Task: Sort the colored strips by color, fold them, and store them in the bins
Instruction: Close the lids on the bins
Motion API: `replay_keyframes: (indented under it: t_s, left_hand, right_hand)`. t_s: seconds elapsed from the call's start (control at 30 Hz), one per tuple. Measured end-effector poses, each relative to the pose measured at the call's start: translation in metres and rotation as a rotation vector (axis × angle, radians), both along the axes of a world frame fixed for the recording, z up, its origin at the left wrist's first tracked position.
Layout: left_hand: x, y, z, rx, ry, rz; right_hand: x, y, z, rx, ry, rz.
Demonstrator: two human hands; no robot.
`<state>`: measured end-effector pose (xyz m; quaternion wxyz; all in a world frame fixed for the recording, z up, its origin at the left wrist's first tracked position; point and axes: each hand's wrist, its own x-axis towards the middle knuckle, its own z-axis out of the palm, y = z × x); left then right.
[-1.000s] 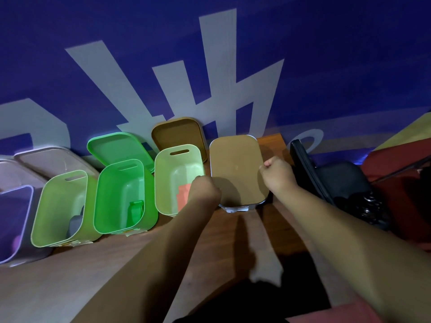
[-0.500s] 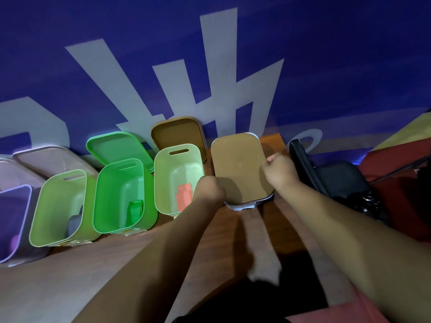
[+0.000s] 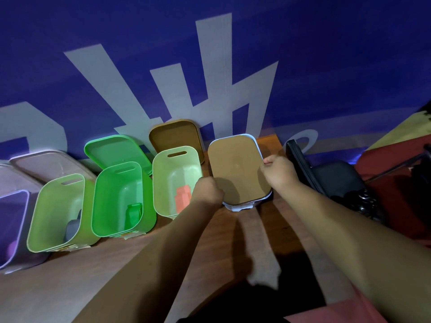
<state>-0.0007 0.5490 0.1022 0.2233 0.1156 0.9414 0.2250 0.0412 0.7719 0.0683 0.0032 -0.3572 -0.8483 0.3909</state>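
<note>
Left hand is a curled fist at the near-left corner of the brown lid. Knuckles hide the contact, so we cannot tell if it pinches the rim. Right hand is clamped on the lid's right edge.

The lid sits on the lidded bin and looks near flush. We read the step as seating it:
- press both sides evenly
- work round the corners
- check the near rim for a gap
- don't shove the bin sideways into its neighbour

Left of the lidded bin, farthest first, all open:
- purple bin, contents too dim to call
- lime bin, grey strip
- bright green bin, green strip
- pale green bin, just beside the lidded bin, orange strip

We can't see what's under the lid. Behind those four lean a grey lid, a green lid and a spare brown lid. Right of the lidded bin sits a black case.
</note>
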Motion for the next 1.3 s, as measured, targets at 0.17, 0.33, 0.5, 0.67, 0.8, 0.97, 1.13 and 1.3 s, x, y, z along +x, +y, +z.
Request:
replay_keyframes:
  t_s: [0.17,0.33,0.5,0.67,0.8,0.97,1.13,1.3]
  left_hand:
    - [0.002,-0.001,-0.003,0.004,0.058,-0.022]
    - [0.001,0.0,-0.004,-0.016,0.1,-0.049]
    - [0.0,0.001,-0.002,-0.028,0.068,-0.056]
    - [0.0,0.0,0.0,0.015,0.028,-0.021]
    - [0.002,0.0,0.003,0.033,0.016,-0.015]
    - [0.003,-0.001,0.008,0.089,-0.022,0.006]
    - [-0.006,-0.009,0.013,0.115,-0.016,-0.003]
    - [-0.031,-0.024,0.032,0.086,0.051,-0.044]
  right_hand:
    - [0.007,0.001,-0.001,-0.078,0.045,-0.057]
    - [0.01,0.001,-0.006,-0.082,0.071,-0.069]
    - [0.007,0.001,-0.002,-0.074,0.039,-0.049]
    - [0.005,0.0,0.003,-0.029,0.012,-0.019]
    - [0.005,0.001,0.005,-0.023,0.007,-0.022]
    - [0.004,0.002,0.009,-0.002,-0.003,-0.015]
    - [-0.003,-0.005,0.024,0.122,0.07,0.048]
    - [-0.021,-0.027,0.043,0.209,0.121,0.223]
